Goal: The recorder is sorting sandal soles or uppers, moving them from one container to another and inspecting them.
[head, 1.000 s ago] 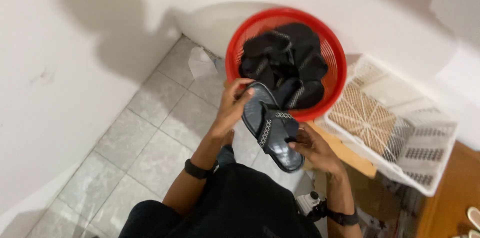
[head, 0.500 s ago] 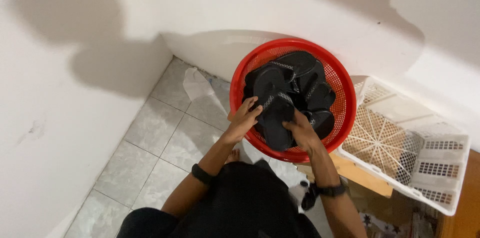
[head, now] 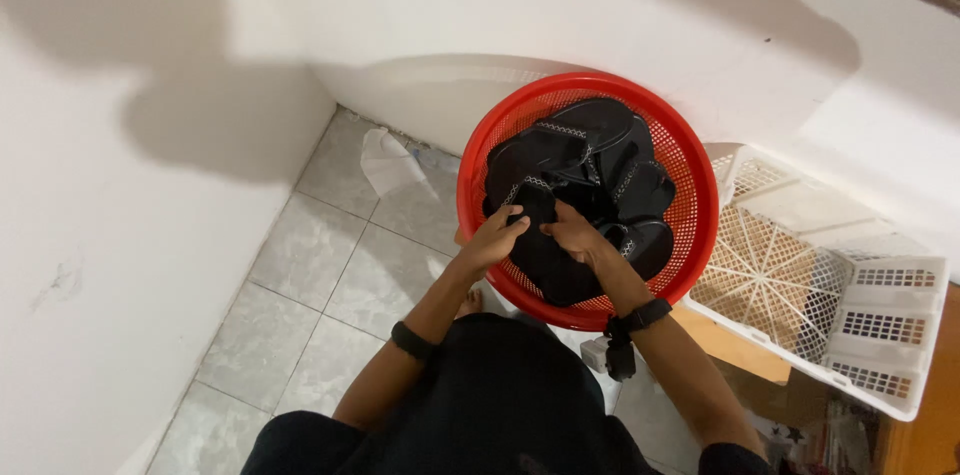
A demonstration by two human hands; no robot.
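Compared with the frame half a second ago, both your hands have moved deeper into the red basket (head: 700, 205), and the black sandal (head: 540, 235) now lies lower among the other black sandals (head: 590, 150). One second ago the same sandal was held outside the basket, at its 6 o'clock rim, above the floor.

Your left hand (head: 492, 243) rests on the sandal from the 8 o'clock side of the basket. Its fingers (head: 517, 225) are curled narrowly over the sandal's edge, with the fingertips touching the sole.

Your right hand (head: 578, 235) lies just beside the left, at the sandal's 3 o'clock side. The fingers are closed around the sandal and press on it from above; how far they wrap underneath cannot be told.

The sandal sits inside the basket, at 7 o'clock of its centre, touching the pile.

A white plastic crate (head: 850, 315) stands at 4 o'clock of the basket, touching its rim. A crumpled white paper (head: 385, 160) lies on the tiled floor (head: 330, 275) at 9 o'clock of the basket.
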